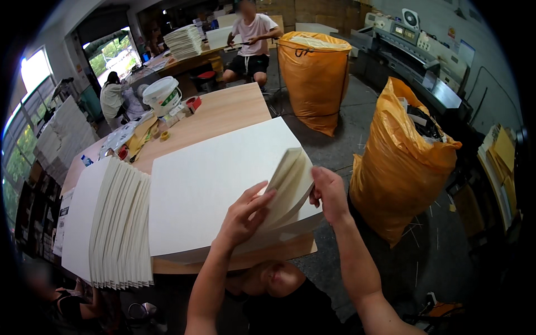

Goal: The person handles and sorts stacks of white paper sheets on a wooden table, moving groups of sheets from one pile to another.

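Observation:
On the table, a thick stack of large white sheets [215,162] lies in front of me. At its near right corner a cream-white paper sheet [287,181] is bent up into a fold. My right hand [330,192] has its fingers curled around the sheet's right edge and pinches it. My left hand [245,215] rests against the left side of the fold, with fingers stretched and somewhat apart. To the left of the stack, a row of folded white paper bundles [120,223] lies fanned out and overlapping.
Wooden table [234,106] carries a white bucket [162,96], tape rolls and scraps. Two orange sacks, a far one [312,84] and a near one [391,167], stand right of it. One person [254,39] sits beyond the table. Machinery [419,50] lines the right wall.

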### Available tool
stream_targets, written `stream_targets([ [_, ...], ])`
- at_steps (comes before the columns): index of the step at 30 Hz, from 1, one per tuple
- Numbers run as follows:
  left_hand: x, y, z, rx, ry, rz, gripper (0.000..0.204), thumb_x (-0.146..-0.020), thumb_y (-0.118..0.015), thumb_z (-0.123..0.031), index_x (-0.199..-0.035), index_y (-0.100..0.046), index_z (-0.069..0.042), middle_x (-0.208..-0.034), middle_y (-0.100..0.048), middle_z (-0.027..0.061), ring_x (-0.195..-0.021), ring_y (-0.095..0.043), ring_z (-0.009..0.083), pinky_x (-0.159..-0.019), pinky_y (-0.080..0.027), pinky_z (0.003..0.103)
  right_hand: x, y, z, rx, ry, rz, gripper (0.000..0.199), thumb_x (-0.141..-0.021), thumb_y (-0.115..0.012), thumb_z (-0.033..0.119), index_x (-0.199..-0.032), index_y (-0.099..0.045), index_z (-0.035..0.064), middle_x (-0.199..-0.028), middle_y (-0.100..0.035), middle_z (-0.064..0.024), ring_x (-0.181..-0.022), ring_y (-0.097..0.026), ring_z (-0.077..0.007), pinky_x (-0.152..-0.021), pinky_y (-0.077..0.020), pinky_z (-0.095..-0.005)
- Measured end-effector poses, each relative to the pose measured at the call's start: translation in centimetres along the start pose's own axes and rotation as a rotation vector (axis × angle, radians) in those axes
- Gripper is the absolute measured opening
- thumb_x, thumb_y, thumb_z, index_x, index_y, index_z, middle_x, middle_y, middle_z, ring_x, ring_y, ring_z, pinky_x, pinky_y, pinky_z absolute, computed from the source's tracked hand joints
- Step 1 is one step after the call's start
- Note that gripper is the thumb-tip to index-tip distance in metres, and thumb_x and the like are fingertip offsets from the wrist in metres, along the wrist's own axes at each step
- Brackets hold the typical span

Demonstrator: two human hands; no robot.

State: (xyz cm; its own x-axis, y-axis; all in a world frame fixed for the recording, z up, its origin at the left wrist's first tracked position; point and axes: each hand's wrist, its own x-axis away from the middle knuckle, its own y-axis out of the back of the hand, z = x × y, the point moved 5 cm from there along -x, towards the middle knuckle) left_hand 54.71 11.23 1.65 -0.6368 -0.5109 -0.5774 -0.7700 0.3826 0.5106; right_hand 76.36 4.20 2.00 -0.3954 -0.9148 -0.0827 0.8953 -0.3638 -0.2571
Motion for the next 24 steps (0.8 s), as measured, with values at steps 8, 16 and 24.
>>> stream_targets([
  [8,-0.2,-0.4,-0.8,-0.027,-0.034,0.068,0.045,-0.079,-0.082,-0.004,-0.12,-0.072,-0.018,-0.144,-0.055,0.0152,-0.111,-0.068,0.0325,-0.091,-0.058,0.039,-0.2,-0.8,-0.1,-0.257,-0.091,0.03,0.035,-0.102,-0.061,0.023,-0.071,-0.052,0.0107,-0.059,-0.052,0.0002,-0.052,-0.057,-0.0127,-0.048,-0.0415,-0.0267],
  [16,-0.5,0.1,-0.6,-0.024,0.017,0.035,0.056,-0.07,-0.089,-0.008,-0.122,-0.071,-0.019,-0.141,-0.058,0.0108,-0.115,-0.065,0.0293,-0.095,-0.057,0.039,5.6,1.3,-0.1,0.776,0.607,-0.411,0.024,-0.089,-0.068,0.027,-0.085,-0.058,0.005,-0.09,-0.063,-0.0106,-0.085,-0.063,-0.027,-0.08,-0.051,-0.0406],
  [24,0.1,-1.8,-2.6,-0.534,-0.269,0.251,0.065,-0.076,-0.086,-0.022,-0.136,-0.063,-0.025,-0.144,-0.056,0.0118,-0.108,-0.067,0.0284,-0.089,-0.058,0.04,5.0,-0.9,-5.2,1.036,0.267,0.434,0.043,-0.084,-0.063,0.036,-0.114,-0.072,0.0067,-0.125,-0.063,-0.0218,-0.139,-0.04,-0.0366,-0.12,-0.0084,-0.0574],
])
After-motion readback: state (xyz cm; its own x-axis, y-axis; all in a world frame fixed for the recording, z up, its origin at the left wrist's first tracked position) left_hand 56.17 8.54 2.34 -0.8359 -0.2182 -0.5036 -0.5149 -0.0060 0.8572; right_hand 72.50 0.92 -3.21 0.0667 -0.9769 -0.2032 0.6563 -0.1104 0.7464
